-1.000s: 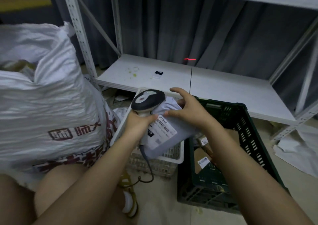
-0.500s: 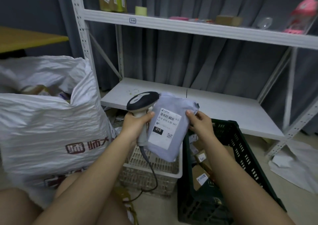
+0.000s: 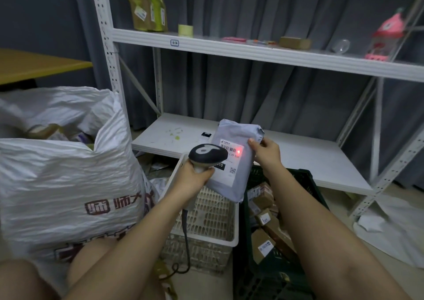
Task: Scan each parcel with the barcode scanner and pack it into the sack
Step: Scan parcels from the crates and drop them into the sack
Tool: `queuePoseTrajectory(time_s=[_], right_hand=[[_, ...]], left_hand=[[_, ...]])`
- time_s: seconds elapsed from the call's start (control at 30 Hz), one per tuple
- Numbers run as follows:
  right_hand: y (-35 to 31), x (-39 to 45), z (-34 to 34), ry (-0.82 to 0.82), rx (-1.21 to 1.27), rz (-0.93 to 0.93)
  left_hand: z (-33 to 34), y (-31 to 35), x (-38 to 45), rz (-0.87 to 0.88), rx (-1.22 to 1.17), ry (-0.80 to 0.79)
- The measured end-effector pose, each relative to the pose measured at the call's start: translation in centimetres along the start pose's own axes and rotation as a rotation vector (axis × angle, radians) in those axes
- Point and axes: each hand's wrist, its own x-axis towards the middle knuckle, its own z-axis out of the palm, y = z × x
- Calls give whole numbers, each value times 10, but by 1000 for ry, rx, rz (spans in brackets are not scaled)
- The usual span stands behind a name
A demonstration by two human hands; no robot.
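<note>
Since half a second earlier, the barcode scanner point(image 3: 207, 156) had swung onto the grey mailer parcel point(image 3: 236, 162), its red dot on the label. The left hand point(image 3: 192, 180) gripped the scanner; the right hand point(image 3: 267, 152) pinched the parcel above the white basket point(image 3: 213, 221), beside the sack point(image 3: 68, 185).

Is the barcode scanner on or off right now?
On. The barcode scanner, gripped by the left hand, throws a red spot on the label of the grey parcel held by the right hand.

Parcel sorting room: metal shelving point(image 3: 252, 54) against curtain, labelled parcels on shelf, crate point(image 3: 305, 185) of boxes, basket point(image 3: 206, 240), stuffed woven sack point(image 3: 68, 180), bare floor.
</note>
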Motion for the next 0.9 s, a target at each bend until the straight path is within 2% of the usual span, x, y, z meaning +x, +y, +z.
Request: queuePoseTrajectory(time_s=[0.3,0.5,0.7,0.83,0.9], right_hand=[[8,3,-11,0,34,-9],[-9,-2,-10,-17,80,-33],[-79,-24,15,-78,259,-209],[-139,-47,54,-136,414,-341],[-175,-65,86,-217,538,-381]], left_hand=[[12,0,-1,5,-11,37],[4,9,-6,22,-50,28],[-47,53,-14,138,-108,200],[-95,90,-23,240,-185,346],[-127,109,-31,280,-204,442]])
